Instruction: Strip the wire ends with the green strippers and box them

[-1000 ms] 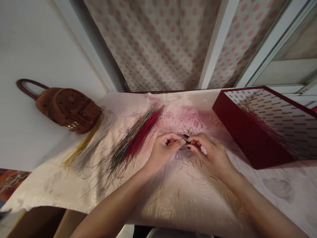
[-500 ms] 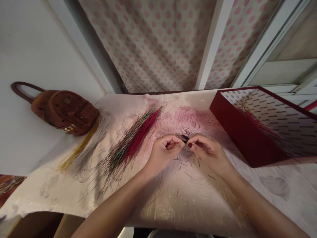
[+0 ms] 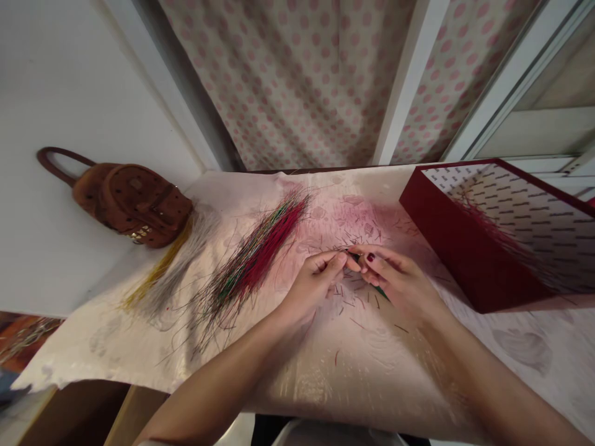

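Observation:
Over the middle of the table, my left hand and my right hand meet at the fingertips. The right fingers are wrapped round a small tool with green on its handle. Its dark tip points toward my left thumb and forefinger, which are pinched together; what they hold is too small to make out. Short clipped pieces lie scattered under and around both hands. To the left of my hands lies a long bundle of red, green and dark strands.
A brown backpack leans at the left wall, beside yellow strands and grey strands. At the right stands an open dark red box with reddish strands inside. The cloth-covered table runs to a polka-dot curtain.
My right hand has turned, and the green handle now shows below its fingers. The fingertips are slightly re-placed. The whole view has shifted a little.

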The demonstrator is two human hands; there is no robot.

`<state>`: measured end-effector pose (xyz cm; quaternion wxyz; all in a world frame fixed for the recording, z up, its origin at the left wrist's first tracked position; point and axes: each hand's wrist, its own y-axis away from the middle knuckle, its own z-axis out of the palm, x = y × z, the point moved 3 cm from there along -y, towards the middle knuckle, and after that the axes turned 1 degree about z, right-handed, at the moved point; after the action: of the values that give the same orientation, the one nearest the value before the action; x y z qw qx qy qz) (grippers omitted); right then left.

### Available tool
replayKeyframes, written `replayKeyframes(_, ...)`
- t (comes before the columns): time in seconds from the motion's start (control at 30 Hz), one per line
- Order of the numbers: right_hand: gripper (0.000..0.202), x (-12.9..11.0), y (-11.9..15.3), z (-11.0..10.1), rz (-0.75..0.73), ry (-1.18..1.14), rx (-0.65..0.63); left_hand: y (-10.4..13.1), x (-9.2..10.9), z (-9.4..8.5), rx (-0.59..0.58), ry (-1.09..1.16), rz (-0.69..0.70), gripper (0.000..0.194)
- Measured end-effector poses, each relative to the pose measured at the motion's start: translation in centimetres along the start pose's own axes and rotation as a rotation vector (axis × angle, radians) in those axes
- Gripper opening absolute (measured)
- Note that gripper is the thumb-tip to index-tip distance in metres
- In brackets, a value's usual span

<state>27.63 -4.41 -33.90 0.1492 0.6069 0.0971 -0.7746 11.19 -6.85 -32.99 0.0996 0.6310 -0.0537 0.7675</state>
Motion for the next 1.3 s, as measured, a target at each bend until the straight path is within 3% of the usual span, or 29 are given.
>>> replayKeyframes(0.1, 0.031, 0.5, 0.1, 0.4, 0.028, 0.025, 0.005, -0.1, -0.3, 0.2, -0.017, 0.004, 0.02, 0.042)
replayKeyframes(0.27, 0.025, 0.8, 0.0, 0.7, 0.014, 0.008, 0.046, 0.2, -0.8, 1.0, -0.055, -0.073, 0.019, 0.044)
replayKeyframes(0.43, 0.02, 0.3, 0.0, 0.6, 0.009, 0.001, 0.02, 0.4, -0.5, 1.2, -0.163, -0.182, -0.015, 0.044)
replayKeyframes(0.5, 0.021, 0.0, 0.0, 0.3, 0.015, -0.023, 0.013, 0.1, 0.0, 0.6, -0.117, -0.229, 0.04, 0.039)
replayKeyframes(0.6, 0.022, 0.0, 0.1, 0.3, 0.073, -0.063, -0.06, -0.4, 0.4, -0.1, -0.011, -0.228, 0.143, 0.033)
replayKeyframes(0.77, 0.021, 0.8, 0.4, 1.4, 0.227, -0.131, -0.21, -0.5, 0.1, 0.2, -0.049, 0.021, 0.113, 0.032)
replayKeyframes(0.87, 0.023, 0.9, 0.5, 1.8, 0.252, -0.101, -0.261, -0.6, 0.4, -0.7, 0.1, 0.063, 0.134, 0.028)
replayKeyframes(0.97, 0.023, 0.6, 0.6, 1.9, 0.265, -0.038, -0.316, -1.1, 1.0, -2.7, 0.279, 0.175, 0.159, 0.025)
replayKeyframes(1.17, 0.03, 0.5, 0.7, 1.7, 0.277, 0.079, -0.382, -2.1, 2.6, -7.1, 0.42, 0.418, 0.268, 0.021)
replayKeyframes(1.3, 0.032, 0.0, 0.5, 0.4, 0.201, 0.245, -0.343, -2.2, 3.6, -8.4, 0.515, 0.445, 0.367, 0.019)
